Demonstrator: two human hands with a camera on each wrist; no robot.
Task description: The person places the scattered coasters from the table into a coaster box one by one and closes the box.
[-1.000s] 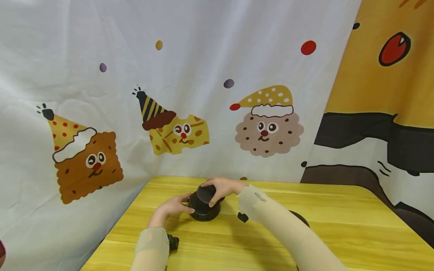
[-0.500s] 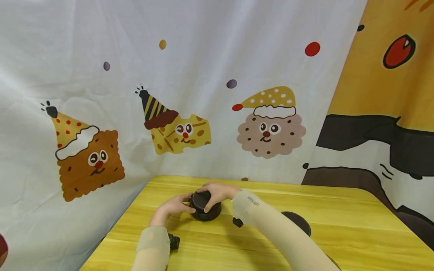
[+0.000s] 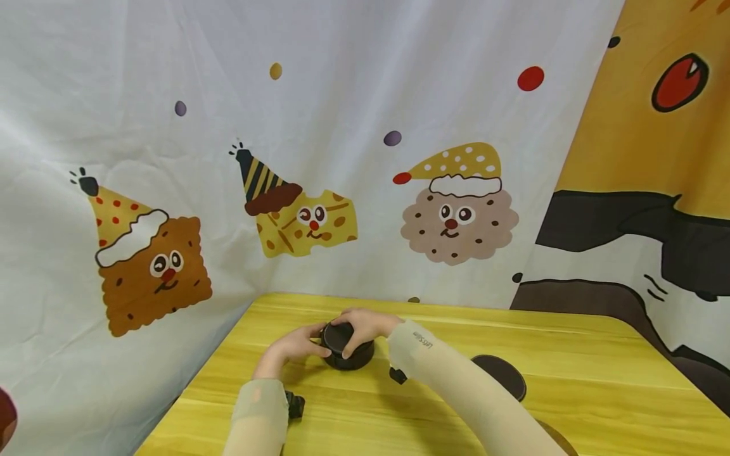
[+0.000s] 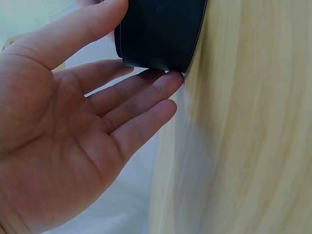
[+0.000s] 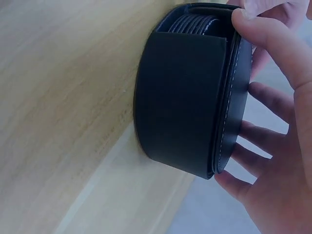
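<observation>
A round black leather-look coaster holder (image 3: 352, 362) stands on the table, with a black stitched coaster (image 3: 336, 339) lying across its top. Through the slot in its wall, the right wrist view shows a stack of coasters (image 5: 192, 23) inside. My left hand (image 3: 292, 347) grips the holder's left side: its thumb (image 4: 97, 24) is at the upper edge and its fingertips touch the wall near the table. From above, my right hand (image 3: 369, 327) holds the coaster by its edge, thumb (image 5: 265, 36) on the slot side and the other fingers spread round the rim.
A dark round disc (image 3: 502, 375) lies on the wooden table (image 3: 570, 354) beyond my right forearm. A brownish round edge (image 3: 559, 437) shows nearer, partly hidden by the sleeve. Behind the table hangs a white curtain (image 3: 319, 114) with cartoon prints.
My right hand has lowered the tilted coaster onto the top of the holder, where it now lies nearly flat. The left hand has stayed on the holder. The head view has shifted slightly.
</observation>
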